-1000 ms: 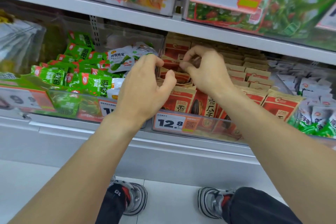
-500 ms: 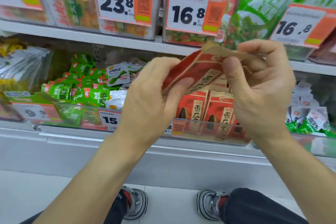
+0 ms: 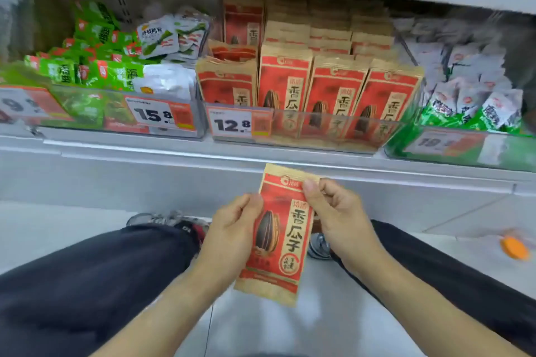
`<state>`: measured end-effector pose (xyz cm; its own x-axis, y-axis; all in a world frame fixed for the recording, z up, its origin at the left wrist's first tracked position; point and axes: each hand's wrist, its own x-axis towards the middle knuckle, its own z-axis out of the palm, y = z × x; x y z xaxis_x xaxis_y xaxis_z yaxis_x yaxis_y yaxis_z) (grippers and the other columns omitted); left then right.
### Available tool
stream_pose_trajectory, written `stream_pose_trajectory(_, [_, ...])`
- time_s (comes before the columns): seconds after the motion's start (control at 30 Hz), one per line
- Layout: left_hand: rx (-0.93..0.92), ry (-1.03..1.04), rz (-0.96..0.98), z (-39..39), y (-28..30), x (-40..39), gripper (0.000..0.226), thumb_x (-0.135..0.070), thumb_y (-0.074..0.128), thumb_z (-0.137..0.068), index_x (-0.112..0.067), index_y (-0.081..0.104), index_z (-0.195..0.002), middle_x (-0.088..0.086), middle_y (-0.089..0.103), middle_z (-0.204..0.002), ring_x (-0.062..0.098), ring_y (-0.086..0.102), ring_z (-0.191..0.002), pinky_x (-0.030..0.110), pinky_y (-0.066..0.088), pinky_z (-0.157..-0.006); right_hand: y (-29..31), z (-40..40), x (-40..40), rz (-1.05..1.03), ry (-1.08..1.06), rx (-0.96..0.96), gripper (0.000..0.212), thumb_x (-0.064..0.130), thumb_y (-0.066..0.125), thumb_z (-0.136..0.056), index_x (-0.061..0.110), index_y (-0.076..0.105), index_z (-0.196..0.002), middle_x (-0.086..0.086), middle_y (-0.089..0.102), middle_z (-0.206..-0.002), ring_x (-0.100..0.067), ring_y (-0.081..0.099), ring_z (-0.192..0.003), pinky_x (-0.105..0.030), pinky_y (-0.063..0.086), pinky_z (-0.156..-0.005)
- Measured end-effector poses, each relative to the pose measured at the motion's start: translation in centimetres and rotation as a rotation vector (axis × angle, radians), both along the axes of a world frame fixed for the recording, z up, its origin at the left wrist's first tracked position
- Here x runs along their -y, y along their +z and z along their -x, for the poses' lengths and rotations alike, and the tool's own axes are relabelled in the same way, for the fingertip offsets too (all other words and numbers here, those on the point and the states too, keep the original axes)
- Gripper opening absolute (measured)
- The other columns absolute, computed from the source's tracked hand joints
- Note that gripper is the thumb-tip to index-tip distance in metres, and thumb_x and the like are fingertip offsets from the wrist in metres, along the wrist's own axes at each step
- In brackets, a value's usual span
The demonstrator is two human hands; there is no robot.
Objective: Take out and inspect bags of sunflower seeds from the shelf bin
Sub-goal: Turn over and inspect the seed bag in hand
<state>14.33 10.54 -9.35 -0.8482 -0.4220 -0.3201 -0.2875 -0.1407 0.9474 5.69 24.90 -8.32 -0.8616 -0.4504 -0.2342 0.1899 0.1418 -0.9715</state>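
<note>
The bag [image 3: 280, 235] is out of the bin [image 3: 304, 136] and held low and near, in front of the knees, well apart from the shelf; its long axis runs near-to-far, tilted a little, printed face up toward the camera; the left hand [image 3: 232, 229] pinches its left edge about mid-height, thumb on the face; the right hand [image 3: 333, 211] pinches the right edge nearer the far, top end; both are equally close, so turning it over for the back looks like a twist about that long axis; the bin, far and just above, holds more upright bags.
</note>
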Motion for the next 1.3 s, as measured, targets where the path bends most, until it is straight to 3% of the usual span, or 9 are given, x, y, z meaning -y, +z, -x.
stream_pose_trajectory(0.17, [0.185,0.073,-0.004,-3.1,-5.1,-2.4,0.035,-0.017,0.051,-0.104,-0.006,0.059,-0.073,0.006,0.061,-0.066,0.017,0.054,-0.064,0.035,0.044,-0.066,-4.9,-3.6,-1.8,-0.100,0.045,0.166,0.030,0.031,0.050,-0.104,0.005,0.065,-0.105,-0.011,0.077,-0.087,-0.021,0.076,-0.079,-0.023,0.058,-0.065])
stream_pose_trajectory(0.27, [0.251,0.177,-0.091,-4.1,-6.8,-3.4,0.035,-0.025,0.051,-0.105,0.002,0.063,-0.086,0.031,0.065,-0.083,0.027,0.057,-0.071,0.044,0.048,-0.071,-6.5,-4.5,-2.4,-0.115,0.107,0.236,0.022,0.025,0.060,-0.099,0.005,0.066,-0.107,-0.010,0.078,-0.091,-0.022,0.076,-0.080,-0.026,0.060,-0.067])
stream_pose_trajectory(0.33, [0.273,0.222,-0.155,-4.4,-7.3,-4.1,0.039,-0.032,0.051,-0.105,0.003,0.064,-0.096,0.035,0.065,-0.095,0.032,0.062,-0.077,0.057,0.055,-0.077,-7.2,-4.5,-2.7,-0.138,0.119,0.236,0.017,0.022,0.064,-0.096,0.007,0.070,-0.102,-0.010,0.078,-0.089,-0.021,0.076,-0.077,-0.029,0.060,-0.066])
stream_pose_trajectory(0.4, [0.279,0.228,-0.208,-4.2,-7.6,-4.6,0.040,-0.035,0.050,-0.105,0.002,0.066,-0.102,0.031,0.068,-0.098,0.034,0.067,-0.083,0.060,0.056,-0.083,-7.5,-3.8,-2.9,-0.157,0.112,0.218,0.015,0.020,0.065,-0.096,0.008,0.072,-0.100,-0.010,0.079,-0.087,-0.021,0.076,-0.074,-0.028,0.059,-0.061])
stream_pose_trajectory(0.5, [0.299,0.122,-0.241,-3.2,-7.8,-4.7,0.037,-0.039,0.047,-0.105,-0.009,0.069,-0.107,0.012,0.078,-0.096,0.031,0.075,-0.091,0.047,0.059,-0.082,-7.7,-2.5,-3.3,-0.184,0.079,0.177,0.016,0.021,0.065,-0.097,0.009,0.075,-0.101,-0.006,0.079,-0.086,-0.024,0.077,-0.076,-0.028,0.060,-0.059])
stream_pose_trajectory(0.63, [0.318,-0.039,-0.156,-2.3,-8.0,-4.2,0.038,-0.042,0.045,-0.104,-0.012,0.066,-0.108,0.006,0.078,-0.092,0.025,0.076,-0.084,0.046,0.062,-0.079,-8.0,-1.5,-3.8,-0.190,0.041,0.185,0.019,0.026,0.065,-0.096,0.013,0.075,-0.106,-0.002,0.080,-0.090,-0.020,0.077,-0.081,-0.027,0.062,-0.068])
stream_pose_trajectory(0.9, [0.282,0.041,-0.094,-2.0,-8.8,-4.0,0.043,-0.044,0.047,-0.100,-0.007,0.068,-0.100,0.014,0.077,-0.092,0.042,0.072,-0.090,0.062,0.056,-0.085,-7.1,0.8,-4.9,-0.307,0.496,0.324,0.056,0.022,0.082,-0.081,0.027,0.056,-0.131,-0.001,0.078,-0.109,-0.022,0.077,-0.094,-0.042,0.063,-0.084])
stream_pose_trajectory(1.1, [0.242,-0.136,-0.221,-1.9,-9.1,-2.9,0.046,-0.045,0.057,-0.088,-0.014,0.059,-0.122,0.009,0.075,-0.109,0.029,0.074,-0.097,0.043,0.062,-0.082,-7.2,0.8,-5.2,-0.292,0.365,0.261,0.064,0.017,0.085,-0.077,0.025,0.057,-0.134,-0.001,0.079,-0.103,-0.022,0.078,-0.089,-0.039,0.065,-0.077])
stream_pose_trajectory(1.3, [0.194,-0.129,-0.273,-2.0,-9.3,-2.3,0.051,-0.030,0.067,-0.085,-0.011,0.054,-0.131,0.015,0.075,-0.110,0.035,0.075,-0.095,0.055,0.061,-0.081,-7.1,0.7,-5.5,-0.315,0.458,0.232,0.089,0.008,0.087,-0.075,0.036,0.041,-0.145,0.002,0.073,-0.115,-0.024,0.077,-0.091,-0.038,0.064,-0.074])
